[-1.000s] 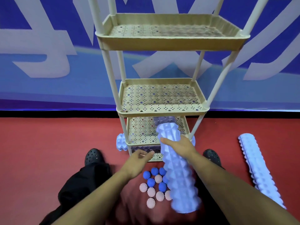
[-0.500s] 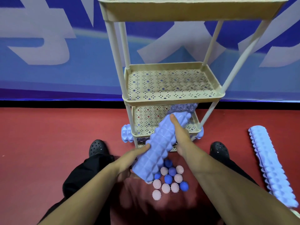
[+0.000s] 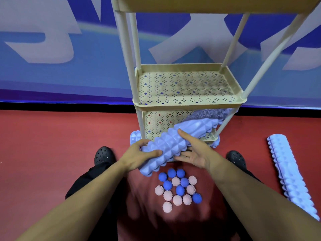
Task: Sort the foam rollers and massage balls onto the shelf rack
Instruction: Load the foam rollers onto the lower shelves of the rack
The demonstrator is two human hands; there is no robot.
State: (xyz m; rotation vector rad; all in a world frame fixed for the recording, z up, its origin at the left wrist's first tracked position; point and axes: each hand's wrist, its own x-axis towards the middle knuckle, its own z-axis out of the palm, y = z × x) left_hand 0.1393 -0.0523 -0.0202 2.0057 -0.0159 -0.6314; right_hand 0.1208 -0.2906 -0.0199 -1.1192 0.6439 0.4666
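My left hand point(image 3: 139, 156) has its grip curled round the near end of the foam roller point(image 3: 175, 145), thumb on top. My right hand point(image 3: 194, 152) is wide, palm up, fingers under the middle and thumb above. The roller slants, its far end on the shelf rack's point(image 3: 189, 106) lower tier. I see massage balls point(image 3: 178, 189) clustered on the floor nearby, another roller point(image 3: 291, 178) at right.

red floor point(image 3: 52, 153) | spiky balls point(image 3: 178, 189) clustered | long roller point(image 3: 290, 174) right | rack point(image 3: 189, 104) standing
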